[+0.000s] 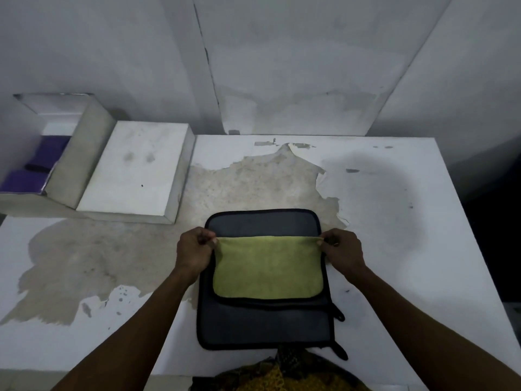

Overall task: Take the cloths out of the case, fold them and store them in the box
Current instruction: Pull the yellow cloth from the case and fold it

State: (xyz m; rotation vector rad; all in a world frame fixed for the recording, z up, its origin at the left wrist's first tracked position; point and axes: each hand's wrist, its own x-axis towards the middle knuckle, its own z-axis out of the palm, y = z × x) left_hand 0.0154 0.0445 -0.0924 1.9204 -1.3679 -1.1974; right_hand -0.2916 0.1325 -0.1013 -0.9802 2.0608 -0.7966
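At 6 o'clock, nearest the person, a grey cloth with black trim lies flat on the desk. On it a yellow-green cloth is folded; the left hand and right hand each pinch a corner of its far edge. At 10 o'clock sits the open box, purple cloths inside, its lid just beside it.
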